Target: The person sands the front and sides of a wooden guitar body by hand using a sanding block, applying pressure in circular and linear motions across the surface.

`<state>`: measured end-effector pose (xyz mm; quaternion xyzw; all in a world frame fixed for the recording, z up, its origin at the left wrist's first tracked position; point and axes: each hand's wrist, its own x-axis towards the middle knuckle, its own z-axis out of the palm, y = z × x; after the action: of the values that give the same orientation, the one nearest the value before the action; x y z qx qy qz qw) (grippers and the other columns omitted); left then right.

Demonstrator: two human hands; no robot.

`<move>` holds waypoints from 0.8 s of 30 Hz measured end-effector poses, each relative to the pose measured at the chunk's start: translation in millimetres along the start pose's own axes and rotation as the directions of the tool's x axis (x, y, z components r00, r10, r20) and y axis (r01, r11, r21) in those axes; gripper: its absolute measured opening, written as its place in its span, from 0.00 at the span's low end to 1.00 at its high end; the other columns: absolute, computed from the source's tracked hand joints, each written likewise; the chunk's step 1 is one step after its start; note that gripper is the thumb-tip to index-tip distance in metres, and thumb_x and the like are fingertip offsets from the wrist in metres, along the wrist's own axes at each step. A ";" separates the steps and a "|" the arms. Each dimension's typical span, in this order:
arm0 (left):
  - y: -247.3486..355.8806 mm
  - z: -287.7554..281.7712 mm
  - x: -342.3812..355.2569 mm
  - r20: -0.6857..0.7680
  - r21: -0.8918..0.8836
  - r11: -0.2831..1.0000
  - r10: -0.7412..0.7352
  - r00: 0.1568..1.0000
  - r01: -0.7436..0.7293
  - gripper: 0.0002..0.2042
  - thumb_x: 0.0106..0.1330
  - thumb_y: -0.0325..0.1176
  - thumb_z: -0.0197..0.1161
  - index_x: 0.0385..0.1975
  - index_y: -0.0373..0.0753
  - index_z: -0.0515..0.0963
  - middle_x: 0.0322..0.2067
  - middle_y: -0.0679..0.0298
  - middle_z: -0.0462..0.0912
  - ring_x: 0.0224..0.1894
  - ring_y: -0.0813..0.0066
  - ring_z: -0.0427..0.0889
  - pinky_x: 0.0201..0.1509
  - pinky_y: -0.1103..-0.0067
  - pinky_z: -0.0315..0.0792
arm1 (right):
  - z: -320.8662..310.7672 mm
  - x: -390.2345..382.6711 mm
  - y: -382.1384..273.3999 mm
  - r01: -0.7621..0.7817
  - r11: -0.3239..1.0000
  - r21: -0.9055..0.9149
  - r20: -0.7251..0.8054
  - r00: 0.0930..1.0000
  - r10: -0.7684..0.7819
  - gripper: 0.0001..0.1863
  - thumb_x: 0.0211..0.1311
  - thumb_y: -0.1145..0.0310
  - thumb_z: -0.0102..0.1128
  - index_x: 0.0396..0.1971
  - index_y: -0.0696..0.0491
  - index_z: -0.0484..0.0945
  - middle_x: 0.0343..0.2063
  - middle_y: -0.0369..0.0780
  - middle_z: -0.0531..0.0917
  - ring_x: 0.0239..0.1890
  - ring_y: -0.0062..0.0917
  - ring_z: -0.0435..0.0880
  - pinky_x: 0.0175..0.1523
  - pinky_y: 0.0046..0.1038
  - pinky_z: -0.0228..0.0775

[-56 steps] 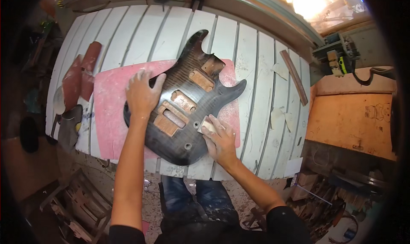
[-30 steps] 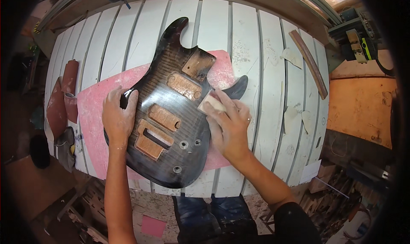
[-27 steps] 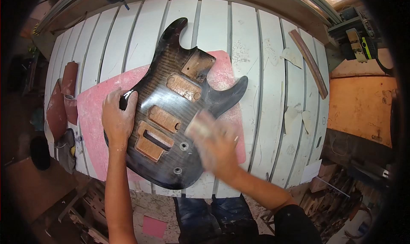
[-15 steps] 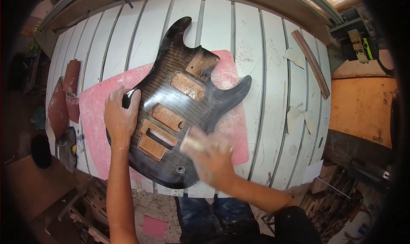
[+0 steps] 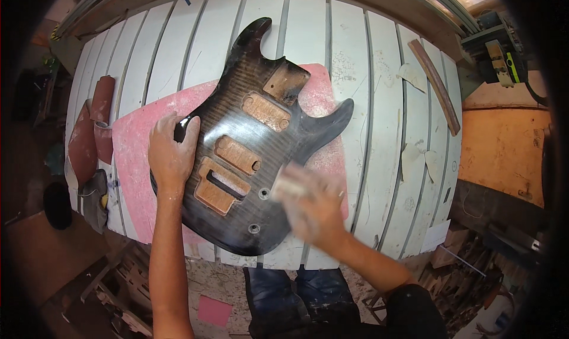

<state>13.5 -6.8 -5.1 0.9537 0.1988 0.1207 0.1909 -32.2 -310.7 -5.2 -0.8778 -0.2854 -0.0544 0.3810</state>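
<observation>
A dark electric guitar body (image 5: 228, 122) with a glossy, striped top lies flat on a pink sheet (image 5: 131, 146). Bare wood shows in its several routed cavities, and two round holes sit near the lower end. My left hand (image 5: 172, 152) is closed around the body's left edge, thumb on top. Over the lower right part of the top, my right hand (image 5: 317, 208) grips a pale sanding block (image 5: 288, 188) against the surface. Both this hand and the block are smeared by motion, so the block's underside cannot be seen.
The bench (image 5: 348, 37) has white slats with gaps between them. Reddish-brown sandpaper rolls (image 5: 102, 99) lie at its left, beside a grey cloth-like bundle (image 5: 93, 205). To the right are a wooden strip (image 5: 435, 90) and pale torn scraps (image 5: 412, 77).
My right hand and the block have slid a little up and right across the top, uncovering the upper round hole. The left hand keeps its grip; the whole view has shifted slightly.
</observation>
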 end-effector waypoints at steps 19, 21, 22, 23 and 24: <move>-1.5 0.4 -1.1 0.009 0.018 1.000 -0.010 1.000 0.010 0.25 0.70 0.52 0.67 0.49 0.33 0.86 0.55 0.49 0.86 0.60 0.46 0.81 0.66 0.60 0.72 | -3.1 -15.8 -23.1 -0.079 0.996 -0.038 -0.018 0.997 0.078 0.13 0.61 0.73 0.70 0.44 0.43 0.89 0.60 0.37 0.85 0.66 0.33 0.78 0.65 0.39 0.62; -3.2 1.5 -0.5 0.002 0.019 1.000 -0.004 1.000 0.004 0.25 0.70 0.53 0.67 0.49 0.33 0.86 0.55 0.48 0.86 0.59 0.46 0.81 0.66 0.60 0.72 | -6.9 -22.8 -20.7 -0.056 0.998 -0.002 0.043 0.997 0.056 0.13 0.62 0.73 0.70 0.46 0.42 0.89 0.61 0.37 0.84 0.65 0.32 0.78 0.66 0.39 0.60; -4.9 1.3 -1.5 -0.003 0.027 1.000 0.000 1.000 0.000 0.25 0.70 0.53 0.67 0.49 0.33 0.85 0.55 0.48 0.86 0.59 0.46 0.81 0.66 0.60 0.72 | -8.9 -9.2 -2.8 0.026 0.997 -0.069 0.039 0.999 -0.023 0.15 0.63 0.72 0.69 0.48 0.41 0.89 0.64 0.39 0.82 0.62 0.38 0.75 0.68 0.39 0.58; -7.0 -0.8 -3.3 -0.007 0.032 0.999 -0.005 1.000 0.005 0.25 0.70 0.53 0.67 0.49 0.33 0.85 0.55 0.48 0.86 0.59 0.46 0.81 0.66 0.60 0.72 | -10.1 7.1 9.6 0.031 0.998 -0.062 0.042 0.999 -0.028 0.15 0.63 0.72 0.69 0.48 0.41 0.89 0.64 0.39 0.82 0.62 0.38 0.75 0.68 0.39 0.58; -9.6 0.1 -4.5 0.003 0.026 1.000 -0.016 1.000 0.016 0.26 0.70 0.53 0.66 0.50 0.33 0.85 0.55 0.48 0.86 0.59 0.46 0.81 0.66 0.60 0.72 | -11.4 23.8 19.5 -0.064 0.989 -0.130 -0.030 0.998 0.061 0.17 0.61 0.74 0.70 0.49 0.43 0.89 0.65 0.41 0.82 0.59 0.39 0.76 0.67 0.40 0.60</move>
<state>6.3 -0.6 -9.9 0.9547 0.2078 0.1148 0.1796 -0.5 -318.4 -2.1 -0.9086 -0.2488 -0.0724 0.3276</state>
